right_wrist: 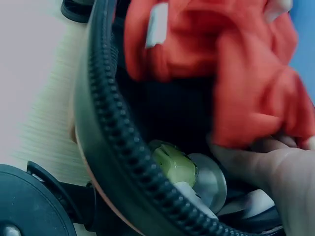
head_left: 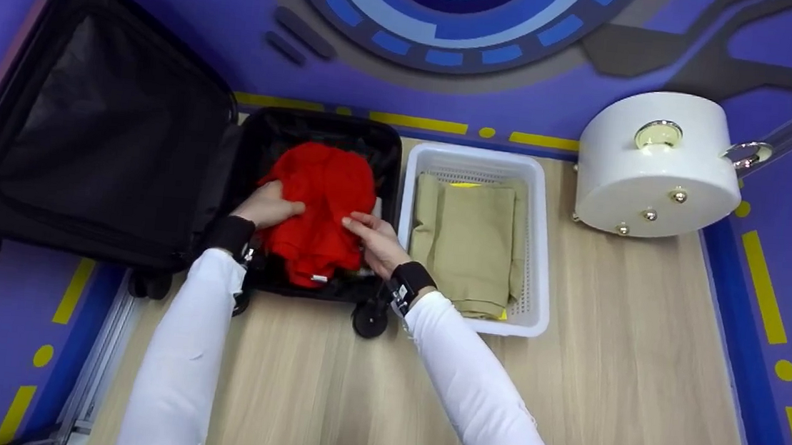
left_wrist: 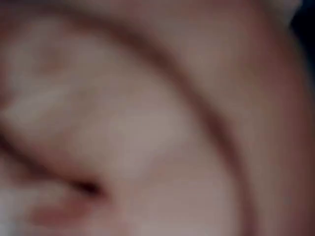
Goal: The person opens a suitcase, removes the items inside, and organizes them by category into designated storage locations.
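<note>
A bunched red garment (head_left: 327,195) with a small white label lies over the near half of an open black suitcase (head_left: 392,143). My left hand (head_left: 270,206) grips the garment's left side, thumb on top and fingers hidden in the folds. At its right side, my right hand (head_left: 378,241) holds the cloth between thumb and fingers. In the right wrist view the red garment (right_wrist: 251,73) is lifted above the dark inside of the case, and a yellow-green item (right_wrist: 174,164) and a clear round-ended item (right_wrist: 209,182) show beneath. Blurred skin fills the left wrist view.
Right beside the case stands a white plastic basket (head_left: 540,292) holding folded khaki cloth (head_left: 476,247). The suitcase lid (head_left: 110,133) leans open at the left. A white drum-shaped case (head_left: 652,166) with metal studs sits at the back right. Black wheels (head_left: 369,319) jut from the suitcase's near side.
</note>
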The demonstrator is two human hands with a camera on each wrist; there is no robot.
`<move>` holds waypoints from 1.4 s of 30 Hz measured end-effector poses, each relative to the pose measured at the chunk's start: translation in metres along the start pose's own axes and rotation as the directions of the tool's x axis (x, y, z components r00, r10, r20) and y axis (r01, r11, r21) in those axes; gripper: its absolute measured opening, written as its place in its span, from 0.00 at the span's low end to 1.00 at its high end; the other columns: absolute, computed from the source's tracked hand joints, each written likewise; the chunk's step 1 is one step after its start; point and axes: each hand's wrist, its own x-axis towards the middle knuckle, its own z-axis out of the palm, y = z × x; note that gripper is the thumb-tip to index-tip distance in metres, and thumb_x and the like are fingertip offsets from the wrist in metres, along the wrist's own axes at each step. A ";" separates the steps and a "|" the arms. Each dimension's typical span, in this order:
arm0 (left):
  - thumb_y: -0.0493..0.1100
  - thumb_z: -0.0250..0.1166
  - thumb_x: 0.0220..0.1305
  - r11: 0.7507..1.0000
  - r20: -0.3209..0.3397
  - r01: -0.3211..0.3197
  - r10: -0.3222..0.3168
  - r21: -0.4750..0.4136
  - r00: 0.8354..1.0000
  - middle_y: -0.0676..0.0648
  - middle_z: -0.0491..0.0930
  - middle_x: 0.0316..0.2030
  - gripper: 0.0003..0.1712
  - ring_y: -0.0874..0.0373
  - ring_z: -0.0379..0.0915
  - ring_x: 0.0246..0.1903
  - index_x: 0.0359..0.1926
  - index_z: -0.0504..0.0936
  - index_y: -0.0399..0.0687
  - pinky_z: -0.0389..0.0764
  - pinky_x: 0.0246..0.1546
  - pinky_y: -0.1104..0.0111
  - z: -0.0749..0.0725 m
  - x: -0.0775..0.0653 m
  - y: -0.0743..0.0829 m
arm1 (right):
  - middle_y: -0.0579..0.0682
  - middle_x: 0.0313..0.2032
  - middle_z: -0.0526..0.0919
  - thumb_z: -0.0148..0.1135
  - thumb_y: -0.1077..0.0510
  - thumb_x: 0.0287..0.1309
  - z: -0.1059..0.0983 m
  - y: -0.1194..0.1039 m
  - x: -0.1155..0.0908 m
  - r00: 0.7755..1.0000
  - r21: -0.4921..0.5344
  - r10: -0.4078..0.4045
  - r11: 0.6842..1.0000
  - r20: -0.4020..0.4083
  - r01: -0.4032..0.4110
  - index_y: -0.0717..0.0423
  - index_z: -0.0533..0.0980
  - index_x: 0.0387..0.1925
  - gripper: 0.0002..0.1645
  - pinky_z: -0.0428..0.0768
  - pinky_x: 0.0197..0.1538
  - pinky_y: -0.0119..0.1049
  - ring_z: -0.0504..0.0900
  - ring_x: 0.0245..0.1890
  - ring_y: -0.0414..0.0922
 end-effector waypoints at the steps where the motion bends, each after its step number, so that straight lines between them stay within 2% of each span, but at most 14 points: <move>1: 0.51 0.59 0.66 1.000 -0.012 -0.015 0.015 -0.008 1.000 0.29 0.69 0.68 0.42 0.37 0.68 0.66 0.71 0.62 0.24 0.66 0.70 0.52 0.001 -0.003 0.002 | 0.48 0.39 0.77 0.65 0.67 0.65 0.000 0.000 0.000 1.000 -0.002 -0.010 1.000 -0.007 0.010 0.63 0.69 0.53 0.18 0.75 0.42 0.32 0.77 0.37 0.41; 6: 0.51 0.61 0.68 0.993 -0.134 -0.094 0.085 -0.069 0.987 0.27 0.73 0.63 0.38 0.36 0.71 0.63 0.67 0.67 0.25 0.69 0.68 0.51 0.008 -0.012 0.007 | 0.51 0.46 0.71 0.65 0.71 0.62 -0.002 0.000 0.001 0.999 -0.040 -0.008 0.999 -0.031 0.007 0.56 0.63 0.48 0.22 0.79 0.44 0.32 0.78 0.41 0.43; 11: 0.55 0.58 0.74 0.981 -0.261 -0.136 0.097 -0.136 0.961 0.26 0.74 0.62 0.38 0.35 0.71 0.64 0.68 0.66 0.26 0.69 0.68 0.50 0.014 -0.021 0.013 | 0.52 0.49 0.74 0.57 0.71 0.60 0.000 -0.003 -0.001 0.998 -0.049 0.022 0.998 -0.054 -0.025 0.59 0.65 0.65 0.31 0.81 0.42 0.32 0.80 0.40 0.44; 14: 0.54 0.58 0.75 0.973 -0.317 -0.170 0.114 -0.156 0.942 0.25 0.75 0.61 0.37 0.35 0.73 0.62 0.68 0.66 0.26 0.70 0.66 0.51 0.016 -0.028 0.023 | 0.55 0.51 0.79 0.60 0.65 0.64 0.002 -0.009 -0.007 0.997 -0.064 0.010 0.998 -0.072 -0.015 0.57 0.66 0.72 0.35 0.82 0.42 0.32 0.82 0.41 0.44; 17: 0.52 0.60 0.74 0.958 -0.372 -0.227 0.150 -0.173 0.916 0.25 0.77 0.59 0.34 0.36 0.75 0.59 0.66 0.68 0.27 0.72 0.64 0.51 0.017 -0.035 0.035 | 0.54 0.59 0.78 0.63 0.62 0.65 0.004 -0.019 -0.016 0.995 -0.130 -0.060 0.990 -0.081 0.049 0.55 0.66 0.74 0.37 0.81 0.41 0.30 0.82 0.40 0.40; 20: 0.50 0.61 0.73 0.939 -0.427 -0.290 0.189 -0.186 0.884 0.27 0.78 0.57 0.32 0.37 0.76 0.58 0.65 0.70 0.29 0.72 0.63 0.52 0.017 -0.043 0.047 | 0.58 0.61 0.76 0.61 0.66 0.63 0.005 -0.034 -0.028 0.987 -0.180 -0.149 0.974 -0.061 0.136 0.51 0.66 0.76 0.39 0.77 0.30 0.28 0.78 0.28 0.38; 23: 0.47 0.62 0.72 0.910 -0.485 -0.365 0.235 -0.194 0.842 0.28 0.79 0.56 0.28 0.39 0.77 0.56 0.64 0.71 0.31 0.73 0.62 0.54 0.018 -0.051 0.060 | 0.58 0.60 0.76 0.56 0.70 0.61 0.004 -0.054 -0.040 0.968 -0.171 -0.248 0.956 -0.028 0.240 0.49 0.65 0.77 0.43 0.71 0.22 0.27 0.71 0.19 0.37; 25: 0.46 0.62 0.72 0.889 -0.521 -0.415 0.265 -0.195 0.812 0.29 0.80 0.53 0.27 0.41 0.78 0.54 0.63 0.71 0.32 0.74 0.60 0.55 0.019 -0.056 0.070 | 0.56 0.61 0.75 0.54 0.72 0.61 0.001 -0.068 -0.049 0.948 -0.166 -0.318 0.936 -0.027 0.309 0.48 0.65 0.78 0.44 0.71 0.23 0.26 0.71 0.20 0.37; 28: 0.45 0.62 0.73 0.847 -0.567 -0.492 0.309 -0.200 0.764 0.31 0.83 0.46 0.24 0.44 0.80 0.50 0.62 0.72 0.33 0.76 0.56 0.57 0.024 -0.060 0.083 | 0.52 0.65 0.74 0.55 0.72 0.61 -0.008 -0.089 -0.059 0.904 -0.187 -0.425 0.892 -0.041 0.411 0.47 0.64 0.79 0.45 0.76 0.32 0.27 0.78 0.32 0.39; 31: 0.45 0.62 0.73 0.819 -0.602 -0.542 0.341 -0.187 0.722 0.33 0.84 0.39 0.23 0.46 0.82 0.46 0.61 0.72 0.35 0.78 0.52 0.58 0.033 -0.059 0.096 | 0.48 0.73 0.70 0.55 0.73 0.60 -0.020 -0.108 -0.068 0.848 -0.250 -0.529 0.827 -0.040 0.504 0.48 0.63 0.79 0.46 0.77 0.44 0.29 0.78 0.52 0.43; 34: 0.45 0.62 0.72 0.803 -0.618 -0.573 0.369 -0.165 0.695 0.33 0.86 0.39 0.24 0.45 0.84 0.46 0.61 0.73 0.34 0.80 0.52 0.56 0.046 -0.053 0.110 | 0.45 0.78 0.62 0.54 0.74 0.59 -0.039 -0.125 -0.078 0.792 -0.320 -0.610 0.752 -0.005 0.577 0.48 0.60 0.80 0.48 0.76 0.56 0.33 0.70 0.67 0.43; 36: 0.46 0.62 0.72 0.793 -0.606 -0.589 0.394 -0.156 0.691 0.32 0.86 0.40 0.26 0.43 0.84 0.48 0.63 0.72 0.34 0.80 0.53 0.54 0.057 -0.048 0.117 | 0.44 0.80 0.59 0.54 0.75 0.58 -0.055 -0.132 -0.085 0.749 -0.356 -0.662 0.695 0.021 0.625 0.50 0.59 0.81 0.49 0.71 0.64 0.35 0.64 0.73 0.41; 39: 0.46 0.63 0.72 0.786 -0.566 -0.601 0.431 -0.148 0.703 0.29 0.86 0.45 0.29 0.41 0.83 0.52 0.66 0.69 0.33 0.80 0.55 0.53 0.074 -0.040 0.125 | 0.47 0.80 0.58 0.52 0.77 0.57 -0.080 -0.136 -0.094 0.690 -0.356 -0.722 0.633 0.050 0.688 0.53 0.57 0.81 0.50 0.65 0.72 0.38 0.61 0.75 0.42; 42: 0.47 0.62 0.73 0.797 -0.489 -0.590 0.467 -0.128 0.737 0.26 0.83 0.51 0.34 0.38 0.81 0.56 0.71 0.65 0.33 0.77 0.59 0.51 0.093 -0.034 0.130 | 0.50 0.80 0.57 0.51 0.78 0.56 -0.107 -0.134 -0.102 0.649 -0.381 -0.759 0.587 0.049 0.715 0.55 0.56 0.81 0.50 0.62 0.75 0.39 0.61 0.75 0.44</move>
